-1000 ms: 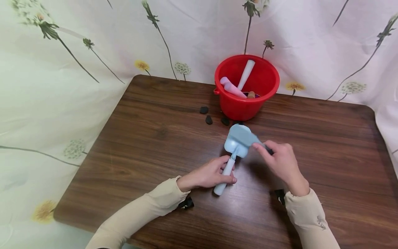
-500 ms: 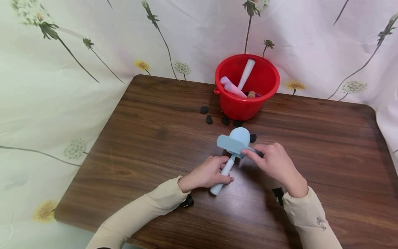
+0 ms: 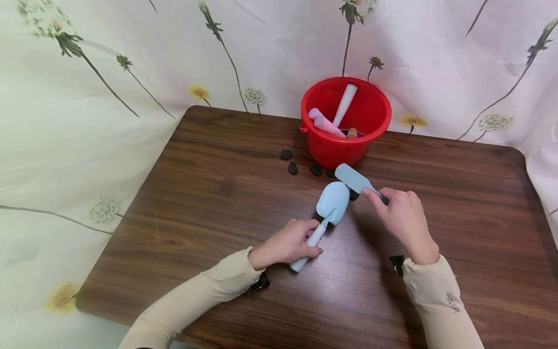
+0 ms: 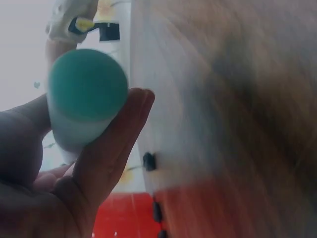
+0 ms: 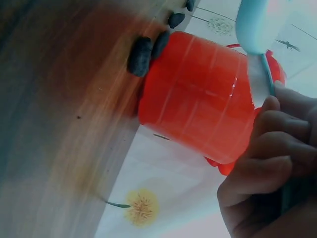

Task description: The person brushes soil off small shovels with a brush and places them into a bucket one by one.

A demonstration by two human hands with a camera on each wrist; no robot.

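A light blue garden trowel [image 3: 333, 201] is in my left hand [image 3: 289, 245], fingers and thumb round its white handle. The handle's rounded teal end [image 4: 89, 87] faces the left wrist camera. My right hand [image 3: 405, 218] grips a small spatula [image 3: 353, 179] with a flat grey-blue blade and dark handle; the thumb lies near the blade's base. In the head view, the spatula's blade lies at the far right edge of the trowel's blade. One black stone [image 3: 354, 195] is partly hidden behind the two tools. The right wrist view shows curled fingers [image 5: 270, 168].
A red bucket [image 3: 337, 152] stands at the table's back, holding tools with pink handles [image 3: 328, 127] and a white handle [image 3: 345, 104]. Several black stones [image 3: 293, 168] lie in front of it. Flowered cloth [image 3: 261, 53] hangs behind the wooden table [image 3: 209, 194].
The spatula has swept left across the trowel's blade, then back right and away from me to its far edge. The trowel's handle has shifted slightly left.
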